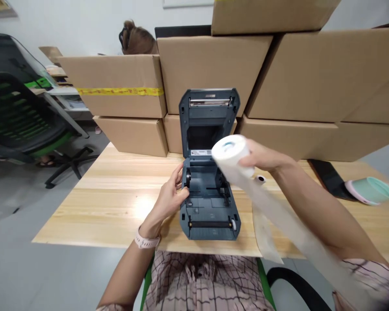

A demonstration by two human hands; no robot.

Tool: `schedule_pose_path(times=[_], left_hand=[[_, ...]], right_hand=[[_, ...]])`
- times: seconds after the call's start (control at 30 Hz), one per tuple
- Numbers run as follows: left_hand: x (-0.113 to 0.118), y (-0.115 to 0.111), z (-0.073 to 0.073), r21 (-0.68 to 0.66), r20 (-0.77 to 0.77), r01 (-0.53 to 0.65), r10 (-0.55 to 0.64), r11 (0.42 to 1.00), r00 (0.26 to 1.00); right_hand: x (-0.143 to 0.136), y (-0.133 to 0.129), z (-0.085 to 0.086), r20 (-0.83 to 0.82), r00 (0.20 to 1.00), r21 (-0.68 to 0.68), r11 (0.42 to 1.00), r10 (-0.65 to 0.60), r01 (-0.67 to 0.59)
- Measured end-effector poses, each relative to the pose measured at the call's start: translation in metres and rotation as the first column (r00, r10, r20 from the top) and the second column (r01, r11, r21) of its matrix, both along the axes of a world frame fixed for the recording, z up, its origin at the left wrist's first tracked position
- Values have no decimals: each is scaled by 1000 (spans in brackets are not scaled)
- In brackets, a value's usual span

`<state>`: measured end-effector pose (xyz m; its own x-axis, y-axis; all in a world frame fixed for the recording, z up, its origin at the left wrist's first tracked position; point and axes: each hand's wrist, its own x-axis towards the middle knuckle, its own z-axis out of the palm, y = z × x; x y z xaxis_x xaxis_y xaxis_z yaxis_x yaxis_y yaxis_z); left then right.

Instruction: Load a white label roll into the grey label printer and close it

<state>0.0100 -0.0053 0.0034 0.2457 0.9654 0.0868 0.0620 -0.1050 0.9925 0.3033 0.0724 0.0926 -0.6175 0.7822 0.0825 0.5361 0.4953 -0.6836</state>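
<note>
Roll (231,156) hung above open printer (210,233)

The right hand (262,156) held the roll up and right of the bay (202,175), by the lid (207,116); its long axis looked steep, 1 end up, paper (278,214) trailing right. The left hand (169,195) clasped the printer's left wall (184,211).

Bright, even indoor light here, and plenty of blur on the right!
Light seems to pour from above, flaring into a white glare patch on the tabletop (94,207) left of the printer (210,203), while a softer sheen washes the floor (68,268). Shadows are soft, deepest inside the printer. And look, the white roll (231,151) blurs, its paper strip (278,211) smearing to a pale streak, the right hand (261,155) soft too! Wide-angle stretch pulls the edges: boxes (311,77) lean, the cup (372,190) skews, the chair (22,116) goes fuzzy.
</note>
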Motion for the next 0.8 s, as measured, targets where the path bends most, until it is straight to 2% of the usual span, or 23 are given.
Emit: schedule_pose_path(times=[0.1, 0.17, 0.27, 0.33, 0.47, 0.57, 0.7, 0.8], left_hand=[[-2, -1, 1, 4, -43, 10, -9, 1000, 999], [-2, -2, 4, 13, -58, 9, -8, 1000, 998], [-2, -3, 7, 24, -62, 10, -9, 1000, 998], [-2, -3, 7, 28, -70, 14, -12, 999, 998], [-3, -3, 4, 37, -71, 17, -14, 999, 997], [-3, -2, 0, 41, -67, 9, -6, 999, 998], [-2, -2, 0, 44, -57, 13, -11, 999, 998], [-2, -2, 1, 61, -66, 12, -8, 998, 998]], right_hand=[[-46, -9, 18, 207, 963, -64, 984, 175, -165], [-70, -13, 21, 365, 906, -54, 977, 213, -207], [-89, -11, 13, 550, 806, -75, 974, 218, -212], [-95, -6, 3, 603, 766, -106, 974, 224, -202], [-95, 0, -12, 595, 771, -114, 974, 227, -198], [-84, -12, -14, 542, 813, -40, 973, 212, -227], [-56, -61, -13, 357, 915, 162, 952, 188, -259], [-39, -106, -24, 362, 905, 140, 947, 223, -290]])
